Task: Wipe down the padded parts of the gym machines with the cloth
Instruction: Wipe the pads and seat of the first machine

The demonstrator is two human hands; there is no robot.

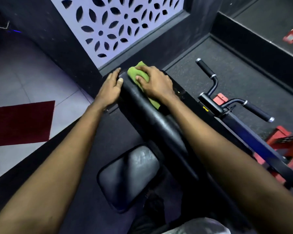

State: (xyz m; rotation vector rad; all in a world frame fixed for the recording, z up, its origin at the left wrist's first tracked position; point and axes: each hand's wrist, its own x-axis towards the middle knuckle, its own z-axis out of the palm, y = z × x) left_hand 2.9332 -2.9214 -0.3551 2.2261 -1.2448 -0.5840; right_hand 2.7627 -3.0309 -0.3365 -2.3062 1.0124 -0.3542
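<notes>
A long black padded back rest (152,119) of a gym machine runs from the middle of the view away toward the wall. My right hand (155,81) grips a green cloth (136,73) and presses it onto the pad's far end. My left hand (111,86) rests on the pad's left edge, fingers along the side and thumb on top. Below the back rest sits a black padded seat (128,176), shiny and bare.
Two black handles (208,71) (257,112) with chrome ends stick out to the right on the machine's dark frame, with red frame parts (284,141) behind. A perforated white panel (118,24) in a black wall is ahead. A dark red mat (22,123) lies on the tiled floor at left.
</notes>
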